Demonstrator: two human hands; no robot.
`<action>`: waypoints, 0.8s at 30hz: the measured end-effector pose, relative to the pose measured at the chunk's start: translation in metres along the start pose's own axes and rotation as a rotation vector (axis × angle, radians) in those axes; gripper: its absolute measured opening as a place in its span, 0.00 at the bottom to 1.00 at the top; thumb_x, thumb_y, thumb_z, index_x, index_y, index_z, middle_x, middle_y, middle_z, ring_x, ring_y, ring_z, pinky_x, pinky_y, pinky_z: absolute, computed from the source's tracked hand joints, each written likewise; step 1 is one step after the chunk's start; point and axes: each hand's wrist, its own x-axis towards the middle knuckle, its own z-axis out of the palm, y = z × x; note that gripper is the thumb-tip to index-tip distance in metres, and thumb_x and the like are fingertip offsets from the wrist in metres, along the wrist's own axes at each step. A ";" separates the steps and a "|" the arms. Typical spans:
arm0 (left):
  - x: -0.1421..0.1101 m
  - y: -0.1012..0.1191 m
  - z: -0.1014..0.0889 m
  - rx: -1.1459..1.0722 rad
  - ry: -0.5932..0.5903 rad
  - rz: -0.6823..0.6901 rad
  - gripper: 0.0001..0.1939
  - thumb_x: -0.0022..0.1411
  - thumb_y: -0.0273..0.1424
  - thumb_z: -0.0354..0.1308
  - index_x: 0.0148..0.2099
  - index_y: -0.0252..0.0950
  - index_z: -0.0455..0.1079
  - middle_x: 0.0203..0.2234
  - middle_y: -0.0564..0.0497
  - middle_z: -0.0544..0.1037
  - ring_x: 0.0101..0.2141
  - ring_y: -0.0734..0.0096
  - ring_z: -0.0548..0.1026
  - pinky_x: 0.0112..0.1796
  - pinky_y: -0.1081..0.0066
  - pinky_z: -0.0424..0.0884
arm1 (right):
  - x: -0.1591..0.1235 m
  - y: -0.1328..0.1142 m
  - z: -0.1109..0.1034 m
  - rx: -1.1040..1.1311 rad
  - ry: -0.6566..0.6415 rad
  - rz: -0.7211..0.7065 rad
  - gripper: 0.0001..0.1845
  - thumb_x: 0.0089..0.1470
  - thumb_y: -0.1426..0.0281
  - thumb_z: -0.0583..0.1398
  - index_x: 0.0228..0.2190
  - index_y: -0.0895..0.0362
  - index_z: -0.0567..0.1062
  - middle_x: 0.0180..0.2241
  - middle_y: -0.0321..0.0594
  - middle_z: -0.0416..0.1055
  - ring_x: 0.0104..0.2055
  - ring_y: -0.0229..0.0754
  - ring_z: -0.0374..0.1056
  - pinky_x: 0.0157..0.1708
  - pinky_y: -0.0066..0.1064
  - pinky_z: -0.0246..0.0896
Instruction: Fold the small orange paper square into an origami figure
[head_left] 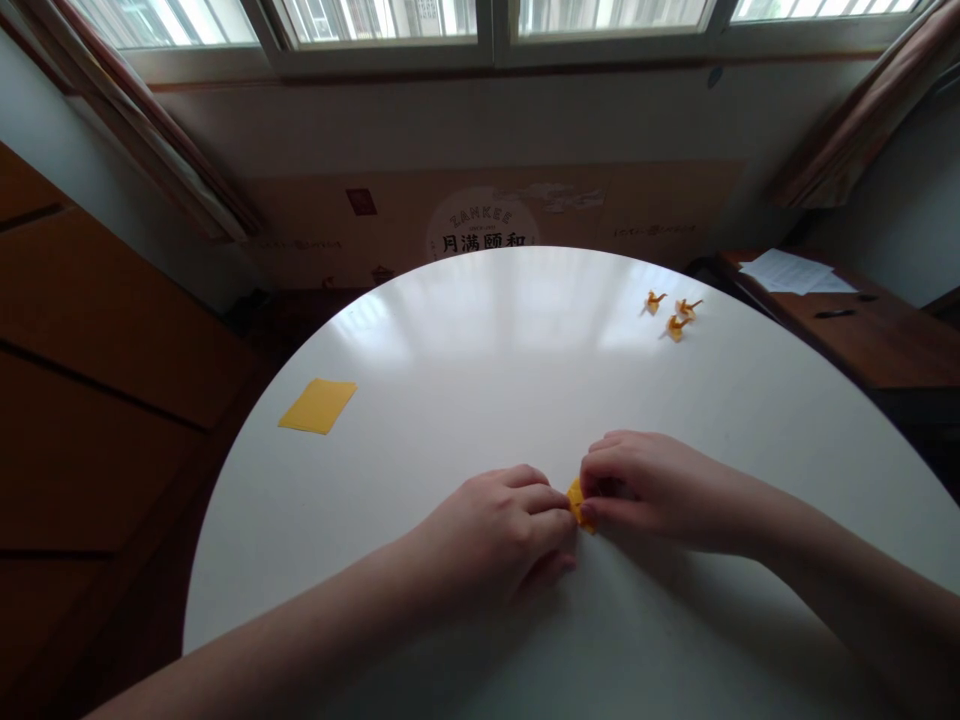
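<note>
A small piece of folded yellow paper [576,503] lies on the white round table [480,400], between my two hands. My left hand [517,525] rests at its left side, fingers curled and their tips against the paper. From the right, my right hand [630,485] pinches the paper between thumb and bent forefinger. Most of the folded shape is covered by my fingers, so its exact form cannot be made out.
A flat square of yellow paper [319,406] lies at the table's left. Three folded paper cranes [676,326] stand together at the far right. Beyond the table's right edge, a brown desk [892,335] holds white sheets [795,272]. A wooden cabinet [97,400] stands at left.
</note>
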 end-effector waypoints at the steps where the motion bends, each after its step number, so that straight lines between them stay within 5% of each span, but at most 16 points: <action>1: 0.000 0.000 0.000 -0.007 0.000 -0.002 0.09 0.67 0.31 0.53 0.44 0.34 0.73 0.40 0.46 0.81 0.42 0.62 0.76 0.49 0.66 0.72 | 0.000 0.000 0.000 0.005 0.001 0.009 0.08 0.57 0.67 0.60 0.28 0.55 0.77 0.30 0.38 0.77 0.35 0.43 0.71 0.32 0.30 0.57; 24: 0.000 0.000 -0.001 0.023 -0.067 -0.015 0.14 0.68 0.31 0.52 0.54 0.34 0.70 0.43 0.45 0.79 0.45 0.60 0.75 0.51 0.63 0.71 | 0.006 -0.003 -0.002 0.014 -0.046 0.128 0.09 0.56 0.67 0.59 0.26 0.54 0.77 0.28 0.36 0.77 0.31 0.41 0.70 0.28 0.29 0.54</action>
